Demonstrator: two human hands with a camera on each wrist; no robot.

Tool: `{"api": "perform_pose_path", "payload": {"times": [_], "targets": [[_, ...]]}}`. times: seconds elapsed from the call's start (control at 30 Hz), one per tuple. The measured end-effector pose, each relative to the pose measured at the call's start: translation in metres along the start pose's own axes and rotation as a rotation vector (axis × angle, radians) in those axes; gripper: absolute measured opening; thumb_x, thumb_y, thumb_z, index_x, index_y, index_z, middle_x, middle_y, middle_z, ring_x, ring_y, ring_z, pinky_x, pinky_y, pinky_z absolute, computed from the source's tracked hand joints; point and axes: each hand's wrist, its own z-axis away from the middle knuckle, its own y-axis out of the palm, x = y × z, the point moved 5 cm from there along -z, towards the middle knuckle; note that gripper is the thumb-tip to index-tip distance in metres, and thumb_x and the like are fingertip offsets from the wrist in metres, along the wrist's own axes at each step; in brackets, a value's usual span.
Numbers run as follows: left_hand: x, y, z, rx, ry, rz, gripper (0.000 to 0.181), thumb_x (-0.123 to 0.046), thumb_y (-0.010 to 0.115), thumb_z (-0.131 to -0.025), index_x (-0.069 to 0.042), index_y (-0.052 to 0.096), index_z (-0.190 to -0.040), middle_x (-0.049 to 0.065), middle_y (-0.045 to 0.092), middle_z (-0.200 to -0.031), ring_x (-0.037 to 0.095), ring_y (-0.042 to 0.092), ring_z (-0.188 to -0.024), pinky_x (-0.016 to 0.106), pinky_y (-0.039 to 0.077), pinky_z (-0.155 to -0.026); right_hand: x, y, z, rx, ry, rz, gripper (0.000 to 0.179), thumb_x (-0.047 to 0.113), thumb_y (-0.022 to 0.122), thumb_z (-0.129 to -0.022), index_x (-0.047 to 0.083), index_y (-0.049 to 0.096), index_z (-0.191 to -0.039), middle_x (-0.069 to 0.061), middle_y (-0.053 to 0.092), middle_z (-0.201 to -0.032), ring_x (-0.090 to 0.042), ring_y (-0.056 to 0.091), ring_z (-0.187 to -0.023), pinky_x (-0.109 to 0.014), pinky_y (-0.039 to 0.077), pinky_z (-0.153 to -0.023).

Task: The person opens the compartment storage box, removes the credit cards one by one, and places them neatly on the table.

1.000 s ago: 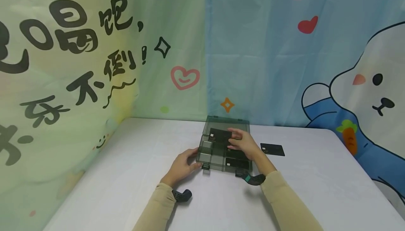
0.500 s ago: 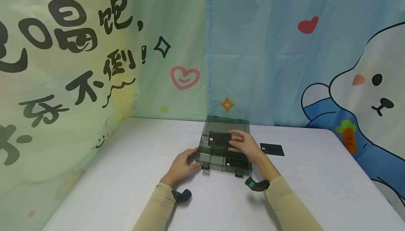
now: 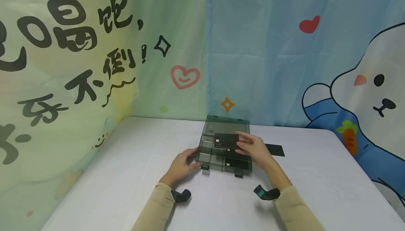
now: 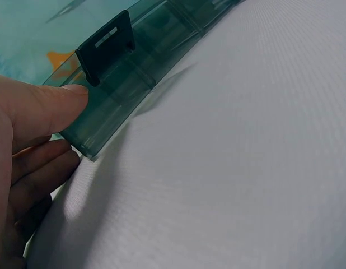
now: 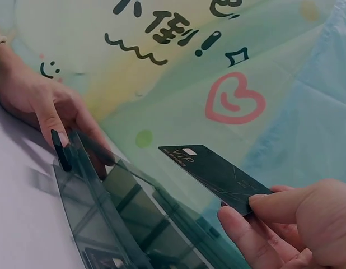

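Note:
My right hand pinches a black VIP card between thumb and fingers, above a translucent dark green plastic storage box. In the right wrist view the card tilts, its white chip and gold lettering facing up. My left hand grips the box's front left corner. The left wrist view shows the thumb on the front wall beside a black latch, the other fingers at the side. Another black card lies in the front right compartment. Behind it a further card is mostly hidden by the held one.
The box's lid is folded back toward the curtain. To the right, a black card lies on the white table, partly covered by my right hand. Dividers split the box into several compartments.
My right hand has moved right and slightly toward me with the VIP card, and now overlaps the card on the table. The left hand and the box have stayed in place.

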Motion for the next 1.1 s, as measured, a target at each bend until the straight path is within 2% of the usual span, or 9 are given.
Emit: {"api": "perform_pose_path", "payload": {"times": [0.2,0.37,0.47,0.7,0.9,1.1], "targets": [[0.0,0.002,-0.002,0.003,0.016,0.004,0.064,-0.032,0.07,-0.082,-0.005,0.049,-0.136,0.01,0.06,-0.13,0.029,0.051,-0.127,0.045,0.037,-0.111,0.002,-0.018,0.015,-0.038,-0.002,0.044,0.054,0.012,0.057,-0.094,0.013,0.039,-0.145,-0.023,0.033,-0.144,-0.03,0.046,-0.126,-0.03,0.057,-0.087],[0.001,0.005,-0.004,0.004,0.023,-0.011,0.065,-0.034,0.07,-0.082,-0.005,0.049,-0.136,0.01,0.06,-0.13,0.029,0.052,-0.127,0.044,0.037,-0.111,0.001,-0.031,0.025,-0.059,-0.011,0.06,0.056,0.014,0.058,-0.094,0.01,0.038,-0.146,-0.022,0.036,-0.139,-0.013,0.056,-0.108,-0.029,0.057,-0.087],[0.0,0.006,-0.005,0.005,0.034,-0.011,0.064,-0.033,0.07,-0.082,-0.005,0.049,-0.136,0.01,0.06,-0.13,0.029,0.052,-0.126,0.044,0.038,-0.111,0.0,-0.037,0.029,-0.068,-0.015,0.066,0.056,0.014,0.058,-0.094,0.009,0.037,-0.146,-0.022,0.037,-0.136,-0.007,0.057,-0.099,-0.029,0.057,-0.086],[0.0,0.004,-0.003,-0.016,0.044,0.003,0.064,-0.032,0.071,-0.081,-0.004,0.05,-0.135,0.01,0.062,-0.128,0.029,0.053,-0.125,0.045,0.038,-0.11,-0.001,-0.046,0.031,-0.072,-0.021,0.074,0.056,0.015,0.058,-0.094,0.009,0.037,-0.146,-0.022,0.04,-0.132,-0.005,0.059,-0.098,-0.03,0.057,-0.086],[0.0,0.002,-0.002,-0.004,0.004,0.026,0.064,-0.03,0.071,-0.081,-0.005,0.049,-0.136,0.009,0.062,-0.128,0.029,0.052,-0.126,0.047,0.036,-0.112,-0.002,-0.055,0.029,-0.101,-0.002,0.089,0.054,0.013,0.058,-0.094,0.012,0.041,-0.145,-0.019,0.046,-0.127,-0.005,0.062,-0.095,-0.028,0.058,-0.084],[0.0,0.002,-0.001,0.004,-0.023,0.026,0.064,-0.029,0.071,-0.081,-0.007,0.049,-0.137,0.008,0.059,-0.132,0.029,0.049,-0.129,0.047,0.034,-0.113,0.0,-0.066,0.033,-0.119,0.015,0.109,0.055,0.014,0.058,-0.094,0.014,0.039,-0.146,-0.023,0.043,-0.134,-0.006,0.063,-0.098,-0.027,0.057,-0.085]]}}
